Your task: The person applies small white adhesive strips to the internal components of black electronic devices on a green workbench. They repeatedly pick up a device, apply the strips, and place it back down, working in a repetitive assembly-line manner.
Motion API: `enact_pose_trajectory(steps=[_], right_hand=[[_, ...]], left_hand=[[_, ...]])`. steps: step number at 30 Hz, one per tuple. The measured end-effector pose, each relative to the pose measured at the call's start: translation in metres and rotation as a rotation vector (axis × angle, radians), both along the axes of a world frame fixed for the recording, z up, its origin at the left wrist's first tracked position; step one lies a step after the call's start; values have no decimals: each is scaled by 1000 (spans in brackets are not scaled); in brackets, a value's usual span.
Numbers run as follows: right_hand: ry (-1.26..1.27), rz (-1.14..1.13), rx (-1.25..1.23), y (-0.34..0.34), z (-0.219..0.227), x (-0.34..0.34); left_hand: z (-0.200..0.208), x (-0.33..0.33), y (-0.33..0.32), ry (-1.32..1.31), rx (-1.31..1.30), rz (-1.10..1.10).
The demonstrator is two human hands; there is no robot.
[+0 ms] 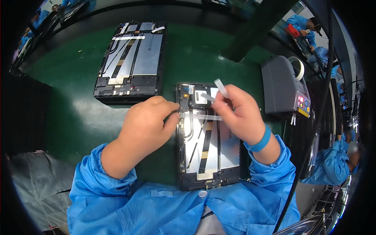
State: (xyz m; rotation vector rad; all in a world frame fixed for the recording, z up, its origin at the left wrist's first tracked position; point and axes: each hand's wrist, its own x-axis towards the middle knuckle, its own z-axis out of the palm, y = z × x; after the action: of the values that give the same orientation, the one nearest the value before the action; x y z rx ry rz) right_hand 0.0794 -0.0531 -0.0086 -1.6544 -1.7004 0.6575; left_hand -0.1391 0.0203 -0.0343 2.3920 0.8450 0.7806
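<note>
Open device (213, 147): a flat black-framed unit with its inner side up, lying between the two hands and running from just beyond the fingertips back toward the body; its upper left edge is at the left fingertips, its upper right part beneath the right hand.
Left hand (147, 119): to the left of the device, back upward, index finger and thumb curved toward its upper left edge; whether they pinch anything I cannot tell.
Right hand (241, 111): over the device's upper right part, thumb and fingers pressed together on whitish tape (220, 88); one end sticks up past the fingers, another points left toward the other hand. One piece or two, I cannot tell.
Cross strip (200, 117): a translucent band lying across the device, from beside the left thumb to below the right fingers.
Dark ribbon (205, 147): on the silver plate, nearer the body than both hands.
Stacked devices (135, 84): beyond the left hand, similar innards facing up.
Grey dispenser (279, 84): to the right of the right hand, a white roll (298, 69) on top.
Blue band (261, 141): around the right wrist.
Green tabletop (78, 98): beneath the devices and dispenser, extending left of the left hand.
</note>
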Motion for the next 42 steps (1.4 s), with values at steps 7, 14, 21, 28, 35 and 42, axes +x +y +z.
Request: enact_pose_trajectory(steps=[7,14,21,28,35,42], right_hand=[[-257,260,106,34,-17,-17],[-374,417,290,68,-20,-15],[-397,397,148,72,-22,-14],[-418,176,128,63,-28,-27],[-101,93,17,62,-24,-17],[-254,155,56,62,-28,-16]], left_hand=[[-14,5,3,91,87,-30],[-9,7,5,346,142,-79],[-12,5,5,366,243,-131],[-11,6,7,299,219,-119],[-14,5,9,250,191,-118],[-14,6,9,217,194,-118]])
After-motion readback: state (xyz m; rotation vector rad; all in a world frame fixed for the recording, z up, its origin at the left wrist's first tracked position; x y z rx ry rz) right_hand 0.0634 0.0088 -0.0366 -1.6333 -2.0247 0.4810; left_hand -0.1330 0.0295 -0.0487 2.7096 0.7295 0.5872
